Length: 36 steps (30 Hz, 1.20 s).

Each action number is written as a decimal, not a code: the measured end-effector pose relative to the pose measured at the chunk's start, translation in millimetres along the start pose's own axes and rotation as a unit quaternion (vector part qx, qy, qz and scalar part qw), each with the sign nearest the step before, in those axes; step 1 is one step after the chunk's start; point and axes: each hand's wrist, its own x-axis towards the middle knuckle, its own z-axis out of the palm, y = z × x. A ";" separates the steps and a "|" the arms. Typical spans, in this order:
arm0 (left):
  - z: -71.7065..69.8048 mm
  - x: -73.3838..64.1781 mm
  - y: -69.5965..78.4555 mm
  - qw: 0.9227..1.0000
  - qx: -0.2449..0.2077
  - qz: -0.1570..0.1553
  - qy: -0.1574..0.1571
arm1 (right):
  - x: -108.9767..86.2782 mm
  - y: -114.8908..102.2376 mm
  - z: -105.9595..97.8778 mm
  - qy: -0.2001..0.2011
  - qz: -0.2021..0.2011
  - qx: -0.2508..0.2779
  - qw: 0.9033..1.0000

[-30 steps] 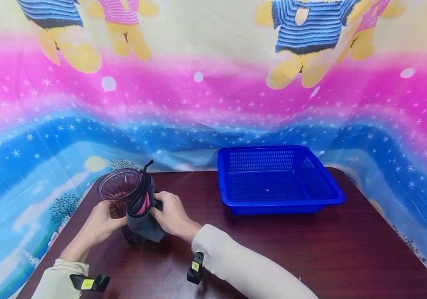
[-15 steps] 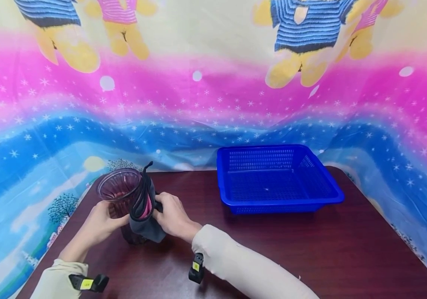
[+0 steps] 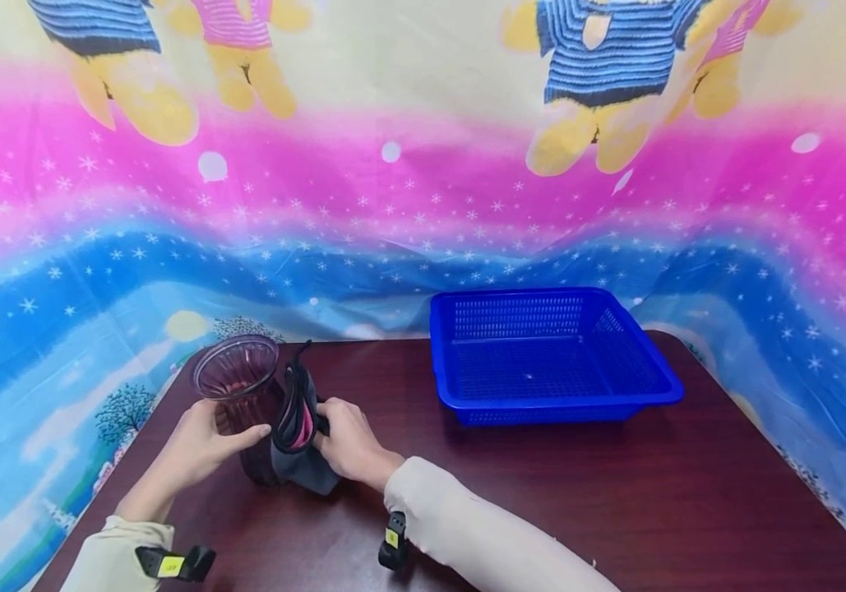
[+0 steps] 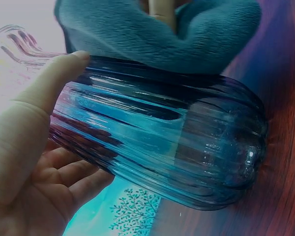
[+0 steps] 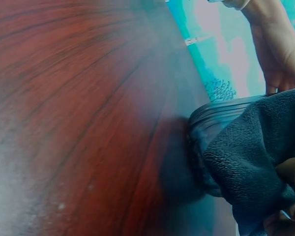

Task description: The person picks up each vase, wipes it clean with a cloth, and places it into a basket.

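A purple-tinted, ribbed glass vase [image 3: 247, 409] with a flared rim stands slightly tilted at the left of the table. My left hand [image 3: 201, 446] grips its upper body, thumb on the near side and fingers behind, as the left wrist view also shows. Against the vase's right side lies a folded grey cloth [image 3: 304, 470] with black edging, a pink layer and a thin dark strip sticking up. My right hand [image 3: 353, 442] pinches this cloth, its fingers sunk into the fabric. In the right wrist view the fuzzy cloth [image 5: 250, 152] covers part of the vase's lower body [image 5: 219, 118].
A blue plastic basket [image 3: 541, 404] with perforated walls stands at the back right of the dark wood table [image 3: 585, 477]. Behind the table hangs a printed curtain [image 3: 363, 205] with bears and snowflakes. Each sleeve carries a black wrist strap [image 3: 174, 564].
My right hand and the cloth have moved down and slightly right along the vase's side, uncovering more of its rim and neck. My left hand and the vase have hardly moved.
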 end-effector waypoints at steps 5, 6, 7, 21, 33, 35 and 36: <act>0.6 -1.0 0.0 1.000 -0.001 -0.001 -0.002 | -5.2 8.3 6.1 -0.022 0.015 -0.013 1.000; 0.9 -1.0 -0.2 1.000 0.000 -0.001 -0.002 | -6.0 10.2 7.6 -0.024 0.018 -0.016 0.999; 1.2 -0.9 -0.3 1.000 0.000 -0.001 -0.001 | -6.8 12.1 8.9 -0.026 0.021 -0.017 0.999; 2.1 -0.1 1.1 1.000 0.004 0.000 0.003 | -11.7 23.9 18.2 -0.028 0.033 -0.017 0.999; 3.2 -1.0 0.1 1.000 0.002 -0.009 0.003 | -13.5 22.9 20.6 -0.022 0.042 -0.012 0.999; 3.4 -1.1 0.2 1.000 0.000 -0.010 0.002 | -13.7 22.2 20.5 -0.021 0.042 -0.011 0.999; 3.4 -1.4 0.4 1.000 0.002 -0.012 0.002 | -13.8 21.8 20.5 -0.022 0.042 -0.011 0.999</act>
